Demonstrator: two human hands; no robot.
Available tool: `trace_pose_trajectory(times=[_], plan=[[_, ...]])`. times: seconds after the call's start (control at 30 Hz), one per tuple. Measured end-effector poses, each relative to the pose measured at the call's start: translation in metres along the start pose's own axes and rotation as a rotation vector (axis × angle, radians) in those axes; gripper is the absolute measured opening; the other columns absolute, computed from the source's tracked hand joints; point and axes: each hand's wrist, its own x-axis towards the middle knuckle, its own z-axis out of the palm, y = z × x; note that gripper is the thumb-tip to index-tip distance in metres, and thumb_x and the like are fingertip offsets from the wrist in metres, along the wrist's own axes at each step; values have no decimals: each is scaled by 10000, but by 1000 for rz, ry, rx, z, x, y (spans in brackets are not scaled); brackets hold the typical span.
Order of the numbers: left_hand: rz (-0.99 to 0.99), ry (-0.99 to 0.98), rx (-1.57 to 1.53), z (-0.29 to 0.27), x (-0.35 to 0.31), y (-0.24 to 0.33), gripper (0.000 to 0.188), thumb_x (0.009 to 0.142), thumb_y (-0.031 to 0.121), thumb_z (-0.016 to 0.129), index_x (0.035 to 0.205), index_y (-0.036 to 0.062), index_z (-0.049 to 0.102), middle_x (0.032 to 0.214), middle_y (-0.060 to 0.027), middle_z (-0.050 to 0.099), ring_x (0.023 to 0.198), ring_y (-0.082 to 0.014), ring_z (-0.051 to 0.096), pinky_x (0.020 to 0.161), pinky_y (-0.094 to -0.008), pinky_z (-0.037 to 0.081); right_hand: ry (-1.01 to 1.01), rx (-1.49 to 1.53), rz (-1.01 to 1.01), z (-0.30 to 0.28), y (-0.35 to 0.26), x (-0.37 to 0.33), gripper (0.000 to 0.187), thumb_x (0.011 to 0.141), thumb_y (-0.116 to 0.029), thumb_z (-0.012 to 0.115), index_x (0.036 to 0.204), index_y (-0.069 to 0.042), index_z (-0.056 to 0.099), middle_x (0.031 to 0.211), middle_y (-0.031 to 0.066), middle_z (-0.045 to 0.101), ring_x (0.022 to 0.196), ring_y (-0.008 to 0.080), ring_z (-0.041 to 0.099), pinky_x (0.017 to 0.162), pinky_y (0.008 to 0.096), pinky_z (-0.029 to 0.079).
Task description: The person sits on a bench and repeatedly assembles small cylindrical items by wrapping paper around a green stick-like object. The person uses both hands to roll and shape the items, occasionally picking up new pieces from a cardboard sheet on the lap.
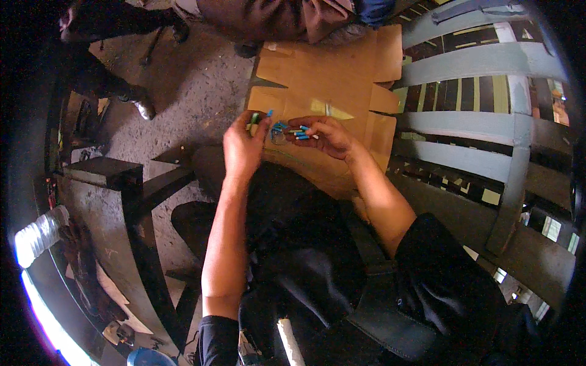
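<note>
My left hand (242,143) is closed, its fingers curled round a small green and pale piece (254,123) whose kind I cannot make out. A bright blue tip (269,113) shows beside the thumb of that hand. Facing it, my right hand (329,135) is closed on several short, thin blue-and-white sticks (301,132), which poke out between the fingers. A blue and clear bit (278,128), too small to name, lies between the two hands. Beneath both hands spreads a flattened cardboard box (317,73).
Another person's clothed legs (262,18) are at the far edge of the cardboard. Grey slatted planks (458,122) rise on the right. At the left stand a dark metal frame (104,171), a clear plastic bottle (43,235) and a blue container (149,357).
</note>
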Motion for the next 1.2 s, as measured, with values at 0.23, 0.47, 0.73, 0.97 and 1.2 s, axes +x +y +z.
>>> trace_pose_trajectory(times=[0.23, 0.47, 0.73, 0.97, 1.2], plan=[[-34, 134, 60, -54, -34, -35, 290, 906, 244, 687, 1009, -28, 673, 898, -203, 694, 829, -270, 659, 786, -360, 495, 67, -237, -6, 0, -2, 9, 416, 948, -32, 448, 1339, 84, 525, 1300, 203, 613, 1164, 270, 643, 971, 334, 545], [-199, 99, -65, -74, -95, -60, 215, 919, 192, 681, 992, -10, 671, 827, -114, 665, 785, -164, 587, 745, -322, 471, 108, -621, -3, 8, -4, 26, 358, 973, -31, 452, 1297, 46, 583, 1236, 136, 660, 1081, 203, 678, 934, 306, 564], [-314, 135, -45, -85, -138, -59, 187, 926, 173, 676, 984, -5, 669, 819, -71, 656, 759, -122, 547, 716, -281, 444, 130, -880, 99, 23, -17, 37, 311, 952, -9, 557, 1245, 62, 632, 1164, 153, 687, 1007, 195, 698, 857, 295, 595], [-308, 182, -176, -89, -149, -63, 168, 927, 157, 675, 976, -3, 671, 806, -39, 637, 722, -112, 531, 669, -274, 431, 140, -804, 148, 25, -18, 41, 324, 979, -74, 575, 1269, 65, 611, 1181, 171, 676, 995, 211, 700, 846, 314, 604], [-280, 165, -138, -91, -144, -50, 167, 919, 163, 688, 964, 4, 667, 789, -37, 620, 717, -105, 523, 661, -264, 418, 76, -621, 99, 23, -16, 38, 369, 1007, -106, 540, 1320, 90, 546, 1255, 185, 640, 1068, 250, 687, 873, 341, 600]])
